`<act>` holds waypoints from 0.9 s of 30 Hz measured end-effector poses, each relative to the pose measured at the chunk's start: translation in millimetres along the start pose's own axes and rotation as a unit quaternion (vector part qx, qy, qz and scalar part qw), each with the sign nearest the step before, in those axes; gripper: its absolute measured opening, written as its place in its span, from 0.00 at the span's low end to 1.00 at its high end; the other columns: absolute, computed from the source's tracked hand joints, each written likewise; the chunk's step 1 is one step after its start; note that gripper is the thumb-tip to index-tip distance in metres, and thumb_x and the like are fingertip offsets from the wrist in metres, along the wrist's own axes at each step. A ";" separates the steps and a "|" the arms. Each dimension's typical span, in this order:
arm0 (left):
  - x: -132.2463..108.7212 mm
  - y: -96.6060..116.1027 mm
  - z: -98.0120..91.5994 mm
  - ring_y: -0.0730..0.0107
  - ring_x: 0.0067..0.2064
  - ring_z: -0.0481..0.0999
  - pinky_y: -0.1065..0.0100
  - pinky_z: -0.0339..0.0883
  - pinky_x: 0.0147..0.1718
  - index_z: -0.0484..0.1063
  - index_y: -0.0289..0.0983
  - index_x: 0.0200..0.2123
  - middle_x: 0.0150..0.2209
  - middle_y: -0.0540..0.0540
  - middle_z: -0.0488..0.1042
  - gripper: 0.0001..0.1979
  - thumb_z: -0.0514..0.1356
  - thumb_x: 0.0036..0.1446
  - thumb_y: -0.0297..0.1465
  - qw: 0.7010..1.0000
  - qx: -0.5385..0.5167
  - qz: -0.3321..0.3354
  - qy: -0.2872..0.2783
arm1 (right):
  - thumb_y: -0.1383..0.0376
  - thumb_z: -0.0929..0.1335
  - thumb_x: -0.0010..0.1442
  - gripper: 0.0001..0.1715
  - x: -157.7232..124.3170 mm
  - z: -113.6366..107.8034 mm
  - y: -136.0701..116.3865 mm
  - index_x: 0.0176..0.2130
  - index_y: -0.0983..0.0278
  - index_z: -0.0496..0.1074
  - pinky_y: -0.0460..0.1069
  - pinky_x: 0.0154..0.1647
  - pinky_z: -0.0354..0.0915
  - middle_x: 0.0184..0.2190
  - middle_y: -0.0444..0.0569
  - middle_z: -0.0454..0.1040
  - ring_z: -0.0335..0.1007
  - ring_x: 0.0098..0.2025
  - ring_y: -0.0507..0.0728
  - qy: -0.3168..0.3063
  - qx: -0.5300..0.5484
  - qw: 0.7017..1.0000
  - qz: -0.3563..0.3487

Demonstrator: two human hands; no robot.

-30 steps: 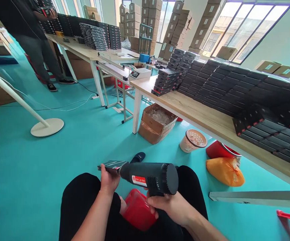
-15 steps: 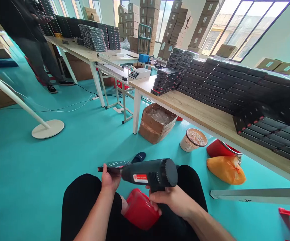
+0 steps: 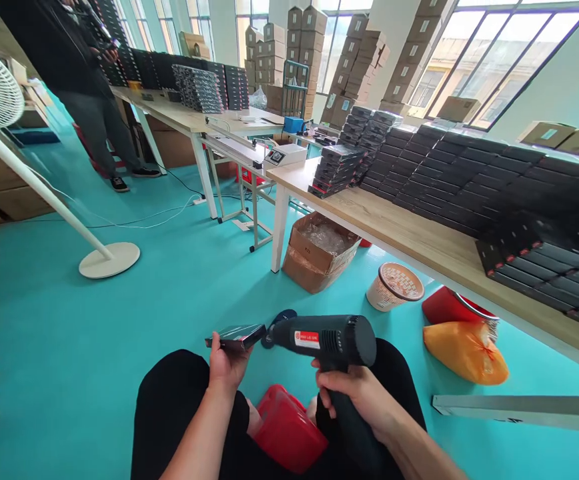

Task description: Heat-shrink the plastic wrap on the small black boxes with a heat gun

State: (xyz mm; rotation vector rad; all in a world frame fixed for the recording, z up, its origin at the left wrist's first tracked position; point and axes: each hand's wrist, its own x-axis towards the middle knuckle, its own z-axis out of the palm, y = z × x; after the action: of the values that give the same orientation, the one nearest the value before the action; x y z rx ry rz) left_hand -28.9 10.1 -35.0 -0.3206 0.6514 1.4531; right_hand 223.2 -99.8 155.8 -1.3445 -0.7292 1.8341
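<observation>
Heat gun (image 3: 333, 337), black, red-labelled, long axis crosswise, pointing left toward glossy black box (image 3: 242, 335) held in left grip (image 3: 228, 367); clasped in right grip (image 3: 357, 395).

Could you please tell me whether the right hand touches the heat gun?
Touching: the head view shows the right hand wrapped around the handle of the heat gun.
</observation>
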 end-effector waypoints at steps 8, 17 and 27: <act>-16.2 -1.9 15.9 0.48 0.41 0.83 0.49 0.77 0.38 0.74 0.35 0.46 0.39 0.36 0.82 0.16 0.54 0.66 0.40 0.998 0.052 0.021 0.019 | 0.57 0.76 0.49 0.23 4.1 -6.6 -2.4 0.40 0.68 0.75 0.48 0.24 0.62 0.21 0.45 0.73 0.65 0.21 0.52 0.035 0.009 0.999 -0.029; -35.2 -4.1 37.6 0.49 0.40 0.83 0.52 0.78 0.35 0.73 0.32 0.51 0.40 0.35 0.81 0.19 0.52 0.61 0.34 0.994 0.096 0.010 0.040 | 0.58 0.77 0.50 0.22 -14.0 -30.6 6.4 0.41 0.70 0.79 0.46 0.22 0.63 0.29 0.48 0.74 0.70 0.25 0.52 -0.018 0.113 0.993 -0.006; -31.7 -3.9 31.5 0.56 0.29 0.79 0.57 0.75 0.33 0.77 0.32 0.28 0.27 0.40 0.80 0.14 0.55 0.37 0.21 0.989 0.148 -0.010 -0.007 | 0.55 0.79 0.47 0.26 -32.8 -53.5 6.0 0.41 0.68 0.78 0.47 0.23 0.62 0.29 0.48 0.75 0.70 0.25 0.53 0.010 0.062 0.998 0.032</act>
State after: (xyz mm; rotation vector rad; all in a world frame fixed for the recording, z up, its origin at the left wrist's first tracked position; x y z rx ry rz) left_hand -18.0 2.0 7.8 -0.0848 0.8372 1.3169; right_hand 279.0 -129.1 153.2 -1.3183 -0.5586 1.8807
